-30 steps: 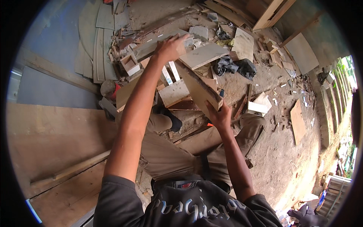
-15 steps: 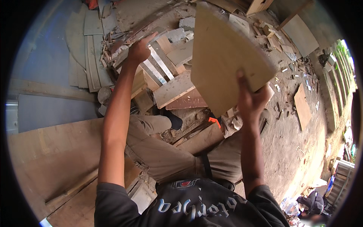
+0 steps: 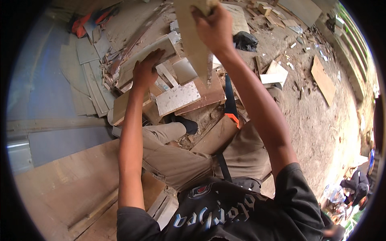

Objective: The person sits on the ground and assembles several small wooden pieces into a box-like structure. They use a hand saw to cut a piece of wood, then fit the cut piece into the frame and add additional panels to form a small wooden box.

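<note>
My right hand (image 3: pixel 217 28) is closed on the upper edge of a tan plywood board (image 3: pixel 192 40), raised in front of me with its narrow end pointing down. My left hand (image 3: pixel 146 71) lies with its fingers stretched over a greyish wooden board (image 3: pixel 132 64) on the scrap pile. Just below the hands are a paint-spotted white board (image 3: pixel 178 98), a reddish-brown board (image 3: pixel 209 90) and a small pale block (image 3: pixel 184 71). Between my legs, a handsaw with a dark blade (image 3: pixel 230 96) and orange handle part (image 3: pixel 233 119) leans by a plank (image 3: pixel 217 136).
Large sheets (image 3: pixel 64 148) lie at my left. A black plastic bag (image 3: pixel 245 41) and wood scraps (image 3: pixel 277 74) lie at the far right, with a loose plywood piece (image 3: pixel 323 80) on the dirt floor. Another person (image 3: pixel 356 186) is at the lower right edge.
My right hand has carried the plywood board up and leftward, turning it more edge-on. My left hand has flattened onto the greyish board. The saw blade and black bag have come into view.
</note>
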A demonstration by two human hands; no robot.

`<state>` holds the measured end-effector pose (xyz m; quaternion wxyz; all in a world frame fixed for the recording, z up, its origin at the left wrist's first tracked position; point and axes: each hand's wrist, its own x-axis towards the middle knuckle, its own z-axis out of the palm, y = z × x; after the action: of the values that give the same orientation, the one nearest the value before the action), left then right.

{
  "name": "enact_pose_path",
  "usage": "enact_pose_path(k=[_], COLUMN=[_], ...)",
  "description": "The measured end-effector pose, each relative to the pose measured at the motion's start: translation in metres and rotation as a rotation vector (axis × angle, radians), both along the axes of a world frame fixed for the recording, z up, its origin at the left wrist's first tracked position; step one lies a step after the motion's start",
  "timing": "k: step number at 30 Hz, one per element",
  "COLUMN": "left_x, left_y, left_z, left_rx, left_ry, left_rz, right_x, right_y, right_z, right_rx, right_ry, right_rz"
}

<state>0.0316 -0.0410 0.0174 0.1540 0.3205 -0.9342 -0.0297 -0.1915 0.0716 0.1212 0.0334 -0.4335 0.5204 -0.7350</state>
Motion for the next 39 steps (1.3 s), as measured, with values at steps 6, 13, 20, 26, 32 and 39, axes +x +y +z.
enact_pose_path(k=[6, 13, 20, 26, 32, 39], left_x=[0.007, -0.004, -0.012, -0.034, -0.024, -0.022], left_y=[0.017, 0.03, 0.026, 0.041, 0.028, 0.018], left_z=[-0.007, -0.002, 0.001, 0.005, -0.002, -0.003], left_rx=[-0.081, -0.038, 0.061, 0.012, 0.005, 0.023], left_ry=[-0.032, -0.048, -0.066, -0.128, -0.221, -0.3], left_rz=[0.048, 0.05, 0.014, 0.068, 0.102, 0.109], right_x=[0.01, 0.021, 0.041, 0.017, 0.025, 0.03], right_y=[-0.004, -0.026, -0.005, -0.006, 0.005, 0.016], right_z=[-0.016, -0.022, -0.006, -0.025, -0.095, -0.118], right_rx=[-0.07, 0.049, -0.044, 0.128, 0.456, 0.532], right_ry=[-0.043, 0.04, -0.1, 0.149, 0.18, 0.32], right_rz=[-0.004, -0.076, 0.201, 0.273, 0.392, 0.405])
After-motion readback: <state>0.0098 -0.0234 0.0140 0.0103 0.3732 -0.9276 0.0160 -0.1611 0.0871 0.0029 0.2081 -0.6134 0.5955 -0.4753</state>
